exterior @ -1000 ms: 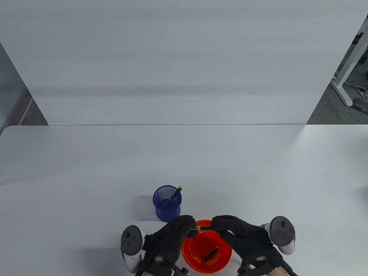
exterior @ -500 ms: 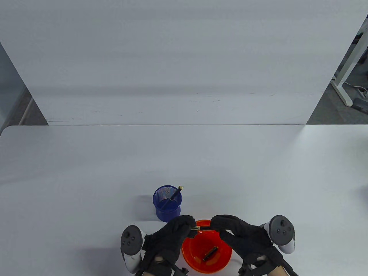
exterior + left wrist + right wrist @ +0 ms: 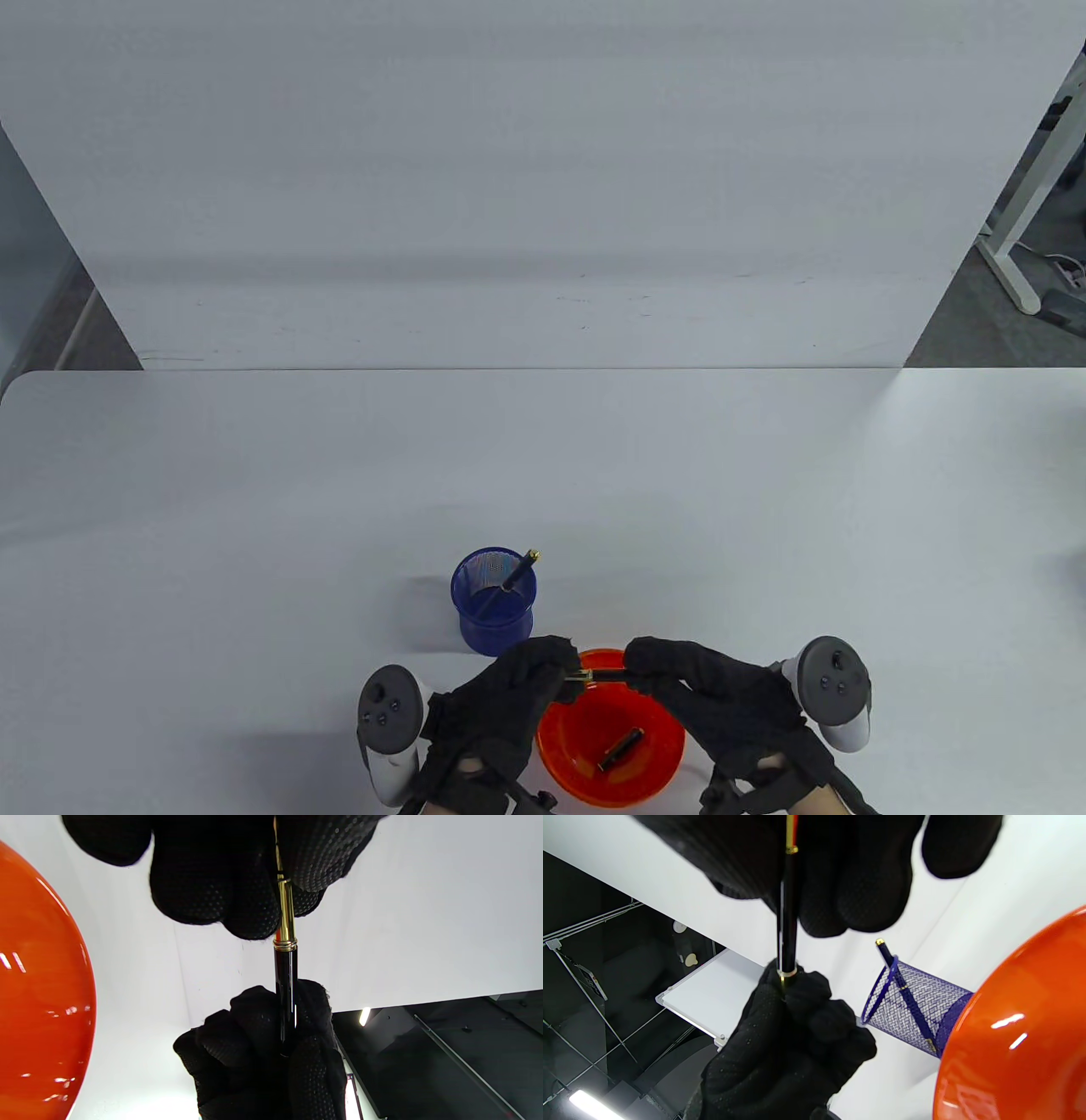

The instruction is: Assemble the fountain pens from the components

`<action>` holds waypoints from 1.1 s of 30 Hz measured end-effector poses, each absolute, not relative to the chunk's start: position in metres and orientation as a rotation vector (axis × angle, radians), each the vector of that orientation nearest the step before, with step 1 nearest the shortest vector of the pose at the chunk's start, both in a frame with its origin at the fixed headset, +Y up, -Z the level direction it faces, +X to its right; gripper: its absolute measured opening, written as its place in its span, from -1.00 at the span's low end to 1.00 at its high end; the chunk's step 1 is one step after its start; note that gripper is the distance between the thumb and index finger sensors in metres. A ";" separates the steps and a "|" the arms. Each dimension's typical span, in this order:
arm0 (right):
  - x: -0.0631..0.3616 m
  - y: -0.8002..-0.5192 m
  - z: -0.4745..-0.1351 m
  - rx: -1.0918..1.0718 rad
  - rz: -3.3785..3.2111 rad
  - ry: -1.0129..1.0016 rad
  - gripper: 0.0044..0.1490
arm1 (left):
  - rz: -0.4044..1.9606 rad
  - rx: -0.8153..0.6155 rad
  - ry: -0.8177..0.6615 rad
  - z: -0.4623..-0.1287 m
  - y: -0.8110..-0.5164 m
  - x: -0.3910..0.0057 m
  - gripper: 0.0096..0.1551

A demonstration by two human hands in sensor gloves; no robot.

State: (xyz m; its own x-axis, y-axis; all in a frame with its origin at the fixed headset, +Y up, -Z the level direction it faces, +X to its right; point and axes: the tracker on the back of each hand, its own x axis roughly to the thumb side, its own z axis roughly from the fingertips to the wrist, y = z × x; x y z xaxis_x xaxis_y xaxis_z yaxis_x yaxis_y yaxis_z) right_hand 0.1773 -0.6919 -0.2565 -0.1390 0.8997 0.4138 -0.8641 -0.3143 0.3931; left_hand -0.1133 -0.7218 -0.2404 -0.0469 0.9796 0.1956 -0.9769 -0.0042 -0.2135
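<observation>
Both hands hold one fountain pen (image 3: 594, 675) level above the far rim of the orange bowl (image 3: 653, 777). My left hand (image 3: 556, 675) pinches its gold end (image 3: 285, 916). My right hand (image 3: 636, 671) grips the black barrel (image 3: 286, 997), which also shows in the right wrist view (image 3: 788, 921). A gold ring (image 3: 285, 944) marks where the gold end meets the barrel. A loose black pen part (image 3: 621, 749) lies inside the bowl.
A blue mesh cup (image 3: 495, 598) stands just beyond the left hand, with one pen (image 3: 519, 570) leaning in it; the cup also shows in the right wrist view (image 3: 916, 1014). The white table (image 3: 254, 509) stretches out beyond, with a white panel behind it.
The right hand and its tracker have shifted very slightly. The pen stays held between both hands over the bowl.
</observation>
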 end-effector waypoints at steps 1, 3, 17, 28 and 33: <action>0.177 -0.692 -0.257 0.697 1.759 0.069 -0.42 | 1.585 -0.008 -0.327 -0.240 -0.722 -0.113 -0.59; 0.177 -0.691 -0.256 0.712 1.772 0.081 -0.43 | 1.573 -0.005 -0.329 -0.241 -0.722 -0.114 -0.60; 0.178 -0.692 -0.257 0.690 1.752 0.059 -0.41 | 1.582 -0.007 -0.332 -0.240 -0.721 -0.113 -0.60; 0.179 -0.692 -0.257 0.689 1.756 0.043 -0.46 | 1.579 -0.005 -0.334 -0.241 -0.721 -0.114 -0.60; 0.179 -0.693 -0.257 0.681 1.751 0.045 -0.44 | 1.583 -0.010 -0.330 -0.240 -0.722 -0.114 -0.60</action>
State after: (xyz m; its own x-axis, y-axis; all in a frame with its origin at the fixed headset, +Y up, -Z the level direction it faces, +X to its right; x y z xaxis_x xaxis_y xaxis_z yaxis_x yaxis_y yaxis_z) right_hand 0.1786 -0.6927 -0.2567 -0.1326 0.8991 0.4171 -0.8764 -0.3029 0.3744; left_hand -0.1137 -0.7216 -0.2404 -0.0465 0.9792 0.1973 -0.9765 -0.0030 -0.2153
